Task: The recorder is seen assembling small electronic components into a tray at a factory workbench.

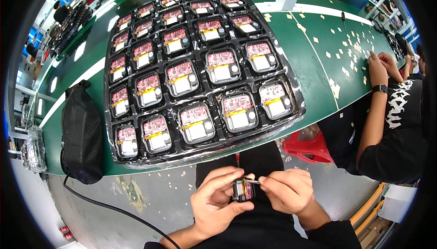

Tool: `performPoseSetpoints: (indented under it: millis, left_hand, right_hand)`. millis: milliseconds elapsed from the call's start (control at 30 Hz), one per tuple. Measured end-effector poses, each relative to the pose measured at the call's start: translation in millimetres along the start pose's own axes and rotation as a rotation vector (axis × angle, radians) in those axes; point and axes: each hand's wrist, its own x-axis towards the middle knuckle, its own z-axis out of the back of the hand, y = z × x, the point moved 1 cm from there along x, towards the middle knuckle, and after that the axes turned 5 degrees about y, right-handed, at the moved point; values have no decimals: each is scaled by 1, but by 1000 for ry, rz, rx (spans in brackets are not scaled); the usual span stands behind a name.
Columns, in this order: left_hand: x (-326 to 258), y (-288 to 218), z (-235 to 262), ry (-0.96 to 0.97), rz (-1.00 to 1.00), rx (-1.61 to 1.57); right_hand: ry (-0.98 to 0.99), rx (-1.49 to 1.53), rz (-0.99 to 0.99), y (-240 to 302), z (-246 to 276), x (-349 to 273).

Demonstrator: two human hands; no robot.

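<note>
Above my lap, my left hand (216, 201) grips a small black device housing (243, 190) by its edges, tilted so that its inside shows a red circuit board. My right hand (289, 190) pinches a thin metal tool, apparently tweezers (253, 181), whose tip reaches the upper edge of the housing. Details at the tip are too small to make out. Just beyond my hands lies a large black plastic tray (218, 136) on the green table. Its pockets hold several open housings (191, 122), each with a red board, a yellow strip and a white block.
Left of the tray lies a black mesh bag (82, 133); a black cable (114, 208) runs past my left arm. A red plastic stool (309, 148) stands on the right. Beside me, a co-worker (380, 112) handles small items near scattered pale squares (350, 48) on the green table (314, 85).
</note>
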Motion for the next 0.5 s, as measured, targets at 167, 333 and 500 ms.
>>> performPoseSetpoints:
  millis: [167,333,500]
  left_hand:
    - [14,-74,1,228,-205,430]
    - [83,-147,-10,274,-469,804]
    - [216,-152,-32,196,-248,1015]
  right_hand:
    - [-336,55,-194,-21,35,4]
    - [-541,363,-351,-81,34,50]
    - [-508,695,-647,-137,25,68]
